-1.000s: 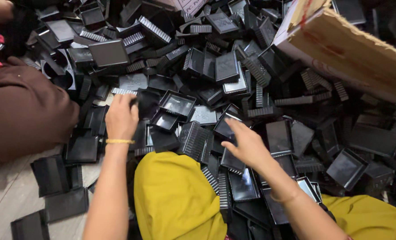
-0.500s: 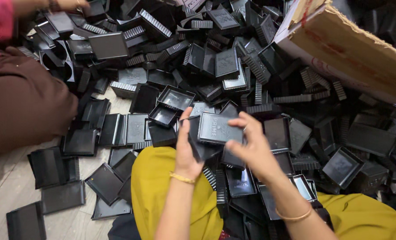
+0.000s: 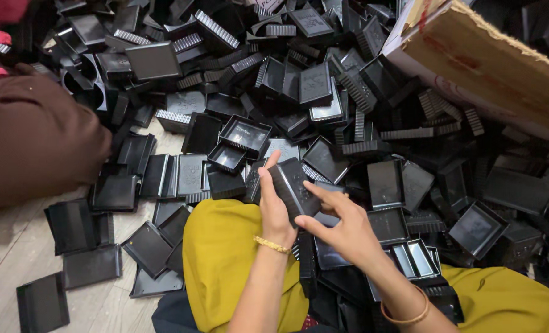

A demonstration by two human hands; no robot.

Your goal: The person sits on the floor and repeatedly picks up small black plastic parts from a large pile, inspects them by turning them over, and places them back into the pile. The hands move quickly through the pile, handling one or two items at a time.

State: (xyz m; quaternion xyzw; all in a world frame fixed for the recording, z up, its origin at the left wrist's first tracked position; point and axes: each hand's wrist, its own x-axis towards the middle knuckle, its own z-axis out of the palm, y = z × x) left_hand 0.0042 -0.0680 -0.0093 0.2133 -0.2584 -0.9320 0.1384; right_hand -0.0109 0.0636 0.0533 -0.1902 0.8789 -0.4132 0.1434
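Note:
A stack of black square plastic trays (image 3: 294,186) is held edge-up above my yellow-clad knee (image 3: 225,259). My left hand (image 3: 274,206), with a gold bangle at the wrist, grips the stack from its left side. My right hand (image 3: 342,225) touches the stack's right side with fingers spread, index finger along its edge. All around lies a big heap of the same black trays (image 3: 324,98), some ribbed on their sides, some nested.
A torn cardboard box (image 3: 490,68) leans over the heap at the upper right. Another person in brown clothing (image 3: 34,135) sits at the left. Loose trays (image 3: 89,265) lie scattered on the pale wooden floor (image 3: 9,259) at the lower left.
A second ago both hands reached into the heap. They came together with a tray held flat, and now the stack is turned on edge and held closer to my knee.

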